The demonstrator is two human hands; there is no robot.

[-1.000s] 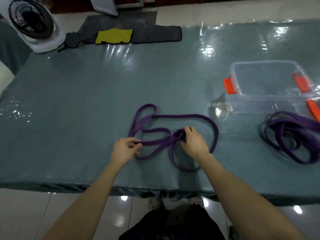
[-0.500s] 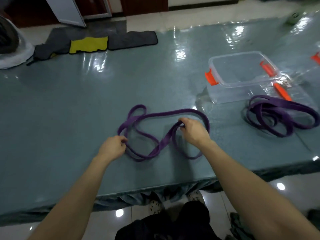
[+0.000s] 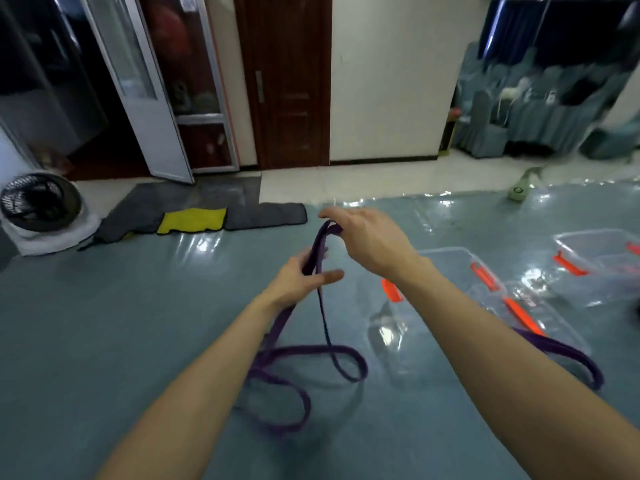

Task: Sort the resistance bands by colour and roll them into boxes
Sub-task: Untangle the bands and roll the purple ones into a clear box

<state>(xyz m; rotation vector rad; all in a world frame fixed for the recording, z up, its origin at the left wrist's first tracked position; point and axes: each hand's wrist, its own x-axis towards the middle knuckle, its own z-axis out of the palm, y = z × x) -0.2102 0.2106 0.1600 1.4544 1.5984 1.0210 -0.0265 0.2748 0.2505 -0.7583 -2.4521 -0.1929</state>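
Pinching top fold of purple band (image 3: 320,242) with right hand (image 3: 367,240), fingers curled over it, raised above table (image 3: 104,341). Gripping doubled strands just below with left hand (image 3: 298,280). Lower part down on near table in loose loops. To the right: second purple band (image 3: 571,355) by near edge of clear box (image 3: 460,261) with orange clips. Further right, another clear box (image 3: 595,251).

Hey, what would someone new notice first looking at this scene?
The left hand and right hand hold one purple band up over the middle of the table, its loops trailing on the surface. To their right sit clear boxes with orange clips, with a second purple band beside them.
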